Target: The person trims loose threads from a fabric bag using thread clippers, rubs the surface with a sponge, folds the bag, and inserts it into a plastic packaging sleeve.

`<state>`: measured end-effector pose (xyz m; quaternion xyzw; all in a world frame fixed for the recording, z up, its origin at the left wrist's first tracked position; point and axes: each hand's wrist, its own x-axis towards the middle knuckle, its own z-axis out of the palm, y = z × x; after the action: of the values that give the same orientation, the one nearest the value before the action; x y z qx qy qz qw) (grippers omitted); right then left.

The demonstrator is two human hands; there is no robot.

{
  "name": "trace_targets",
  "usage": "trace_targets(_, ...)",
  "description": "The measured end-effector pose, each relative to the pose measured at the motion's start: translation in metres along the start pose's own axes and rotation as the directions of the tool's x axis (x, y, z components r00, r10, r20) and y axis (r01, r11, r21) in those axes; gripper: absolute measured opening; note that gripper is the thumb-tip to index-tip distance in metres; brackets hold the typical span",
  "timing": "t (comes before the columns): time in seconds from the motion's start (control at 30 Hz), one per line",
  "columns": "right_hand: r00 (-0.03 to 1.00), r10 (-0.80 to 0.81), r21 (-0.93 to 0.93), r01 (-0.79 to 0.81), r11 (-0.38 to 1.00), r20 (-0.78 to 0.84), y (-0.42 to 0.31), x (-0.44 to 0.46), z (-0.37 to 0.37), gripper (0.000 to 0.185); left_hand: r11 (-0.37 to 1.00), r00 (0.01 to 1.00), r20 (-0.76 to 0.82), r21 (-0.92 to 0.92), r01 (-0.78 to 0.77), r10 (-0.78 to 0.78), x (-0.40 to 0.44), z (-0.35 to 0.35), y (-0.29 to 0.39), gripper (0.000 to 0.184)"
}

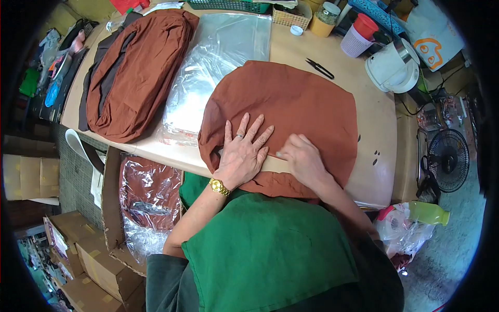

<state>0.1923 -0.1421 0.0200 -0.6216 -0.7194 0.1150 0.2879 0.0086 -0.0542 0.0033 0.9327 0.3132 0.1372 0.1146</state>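
The brown cloth (pixel 312 93) lies spread on the tabletop (pixel 382 130), right in front of us. Its far edge is round, and its near edge comes down by the green cloth (pixel 270 249) we wear. Our left hand (pixel 241 158) is open and flat on it, with the fingers spread wide. Our right hand (pixel 301 158) is closed, with its fingers curled in, just beside the left one. We cannot tell if it pinches any cloth. A tan strip (pixel 275 165) shows between our hands, where the brown edges part.

To the right, we see a piece of tan tabletop running to its side edge, with room to slide that way. More room shows past the far edge, where the little black snips (pixel 319 68) lie. On the left there is less room, because the clear plastic (pixel 228 44) is right up by the cloth. It is thin, shiny and crinkly.

Past that lies a long brown bundle (pixel 138 78), soft and full of folds, with dark cloth (pixel 86 106) along its side. The brown cloth near us looks smoother, but it bunches up by our left wrist, where a shiny gold watch (pixel 219 187) sits. A round white cap (pixel 296 30) and a holey light purple basket (pixel 356 41) stand farther back.
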Motion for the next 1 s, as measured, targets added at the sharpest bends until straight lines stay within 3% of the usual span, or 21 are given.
trace_targets(0.13, 0.995, -0.017, 0.131, 0.031, 0.991, -0.103, -0.004, 0.012, 0.018, 0.001, 0.999, 0.999, 0.021, 0.043, 0.028, -0.029, -0.001, -0.002, -0.001, 0.052)
trace_targets(0.23, 0.998, 0.036, 0.108, -0.030, 0.994, -0.060, -0.001, -0.006, 0.001, 0.003, 1.000, 1.000, 0.019, -0.001, 0.024, -0.024, -0.002, -0.002, 0.001, 0.052)
trace_targets(0.3, 0.997, 0.038, 0.030, -0.040, 0.999, 0.072, 0.003, -0.008, -0.012, 0.005, 1.000, 1.000, 0.002, -0.010, 0.021, -0.021, -0.001, -0.003, 0.001, 0.052)
trace_targets(0.4, 1.000, -0.004, 0.102, 0.004, 0.995, -0.009, -0.003, 0.011, 0.005, 0.003, 1.000, 1.000, 0.004, 0.009, 0.029, -0.029, 0.000, -0.003, 0.002, 0.052)
trace_targets(0.73, 0.988, -0.155, 0.034, 0.155, 0.987, 0.012, -0.006, 0.001, 0.005, 0.015, 0.999, 0.999, 0.034, 0.031, 0.034, -0.035, 0.000, -0.002, 0.003, 0.053)
trace_targets(0.87, 0.991, -0.131, 0.002, 0.131, 0.991, -0.011, -0.004, 0.002, 0.010, 0.016, 0.998, 0.999, 0.036, 0.051, 0.034, -0.036, 0.000, -0.002, 0.003, 0.053)
trace_targets(1.0, 0.993, -0.078, -0.021, 0.080, 0.997, 0.094, -0.003, -0.008, -0.006, 0.012, 0.999, 0.999, 0.030, 0.041, 0.030, -0.032, 0.001, -0.002, 0.003, 0.053)
